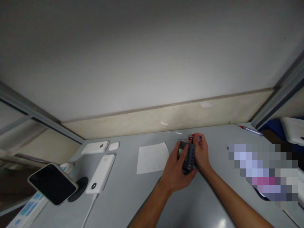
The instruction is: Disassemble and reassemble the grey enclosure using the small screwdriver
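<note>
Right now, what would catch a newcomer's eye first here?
Probably the two hands right of centre: the left hand grips a dark boxy device, while the right hand holds a thin screwdriver-like tool just beyond it. Next might come the dark-screened phone tilted on a round stand at the far left, and the white sheet lying flat beside the left hand.
</note>
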Available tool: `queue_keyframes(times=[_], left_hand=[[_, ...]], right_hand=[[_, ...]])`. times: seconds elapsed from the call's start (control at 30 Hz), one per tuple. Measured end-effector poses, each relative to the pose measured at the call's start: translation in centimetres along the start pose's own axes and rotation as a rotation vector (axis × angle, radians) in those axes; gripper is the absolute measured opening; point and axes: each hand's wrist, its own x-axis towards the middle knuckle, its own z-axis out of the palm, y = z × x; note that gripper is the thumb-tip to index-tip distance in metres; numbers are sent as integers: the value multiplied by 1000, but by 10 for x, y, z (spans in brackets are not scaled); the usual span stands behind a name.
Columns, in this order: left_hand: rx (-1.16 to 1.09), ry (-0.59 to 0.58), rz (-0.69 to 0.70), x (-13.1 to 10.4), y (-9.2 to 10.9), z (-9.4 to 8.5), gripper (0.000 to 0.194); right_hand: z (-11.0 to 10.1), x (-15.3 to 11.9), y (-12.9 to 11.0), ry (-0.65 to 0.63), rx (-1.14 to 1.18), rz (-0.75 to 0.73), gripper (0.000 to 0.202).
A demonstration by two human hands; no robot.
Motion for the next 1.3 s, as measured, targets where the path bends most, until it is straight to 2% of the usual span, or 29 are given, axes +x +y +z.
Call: queue_keyframes(times=[0.13,0.37,0.6,0.77,0.87,0.97,1.13,1.3], left_hand=[[-25,-4,-48,1,-1,-1,101],[-50,-19,-25,4,1,-5,90],[-240,-35,-88,1,-3,-4,101],[-387,-108,-241,-1,-7,-2,117],[-393,-98,-297,1,-9,-1,122],[-358,-61,-294,6,-10,0,124],[-369,-8,-265,11,-8,0,119],[-384,17,-228,9,-11,0,122]], right_hand=[[1,-2,-3,5,-71,-29,39],[1,-3,-6,12,-234,-107,42],[3,-5,-4,-2,-182,-115,41],[5,-6,2,48,-102,-136,34],[4,-6,6,34,-84,-147,32],[4,-6,3,33,-112,-167,30],[2,-8,-7,135,-212,-244,31],[-2,-9,-7,141,-283,-324,30]])
